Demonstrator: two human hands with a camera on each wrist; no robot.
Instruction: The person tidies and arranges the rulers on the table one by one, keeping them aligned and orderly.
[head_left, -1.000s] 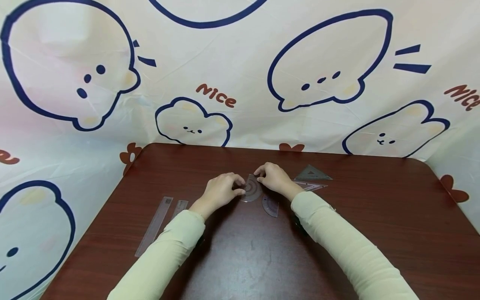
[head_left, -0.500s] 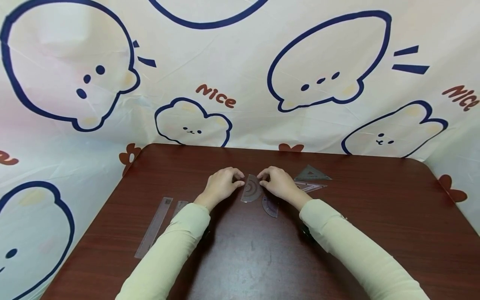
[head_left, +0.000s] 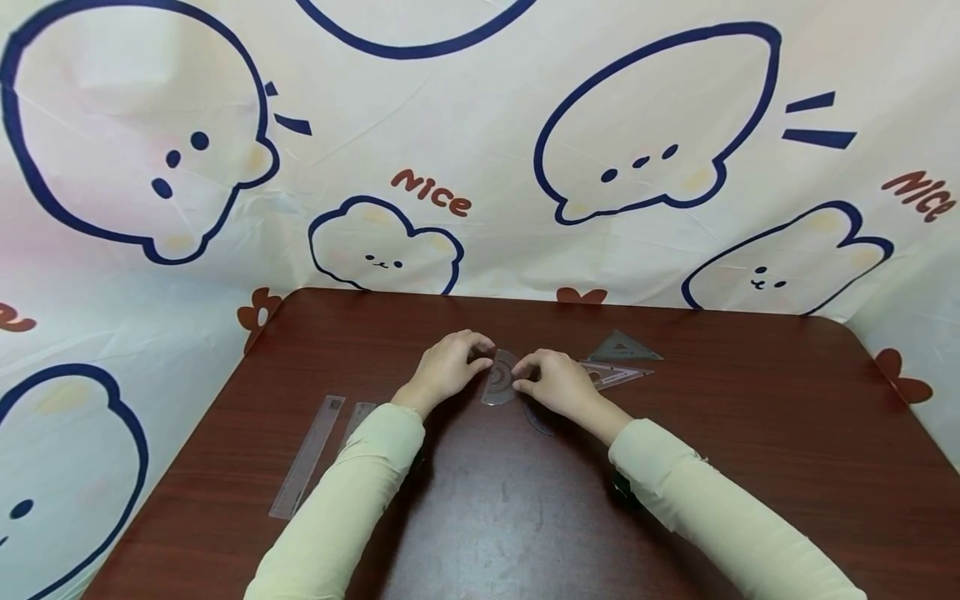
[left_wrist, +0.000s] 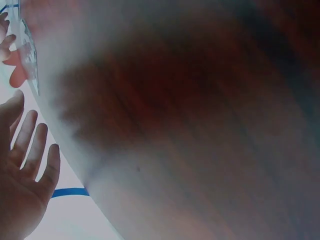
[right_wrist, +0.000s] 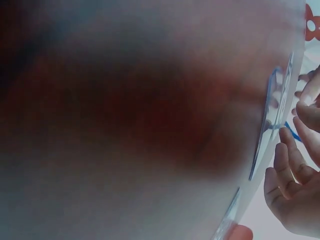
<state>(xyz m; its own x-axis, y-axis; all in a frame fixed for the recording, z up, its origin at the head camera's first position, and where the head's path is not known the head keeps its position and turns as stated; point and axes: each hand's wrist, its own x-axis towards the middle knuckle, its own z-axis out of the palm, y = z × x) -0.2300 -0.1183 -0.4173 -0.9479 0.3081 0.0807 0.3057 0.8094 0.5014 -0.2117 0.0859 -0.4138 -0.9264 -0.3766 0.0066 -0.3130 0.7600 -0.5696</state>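
A clear half-round protractor (head_left: 498, 382) lies flat on the table, its straight edge toward the left. My left hand (head_left: 448, 367) hovers at its upper left side, thumb and forefinger spread apart by the edge. In the left wrist view the fingers of the left hand (left_wrist: 35, 160) are loosely extended and hold nothing. My right hand (head_left: 555, 382) is at the protractor's curved right side, fingertips right at the rim. The right wrist view shows the fingers of the right hand (right_wrist: 295, 175) relaxed. Beneath the right hand, a second smaller protractor (head_left: 537, 422) is mostly hidden.
On the left lie a long clear ruler (head_left: 307, 457) and a shorter ruler (head_left: 357, 422), partly behind the left sleeve. Two set squares, a grey-green one (head_left: 624, 350) and a clear one (head_left: 622, 375), lie right of the right hand. Patterned cloth (head_left: 495, 125) hangs behind the table (head_left: 750, 400).
My right hand has moved down from the protractor's top to its right side, covering much of the smaller protractor. The left hand has shifted slightly up. The protractor has stayed about where it was.
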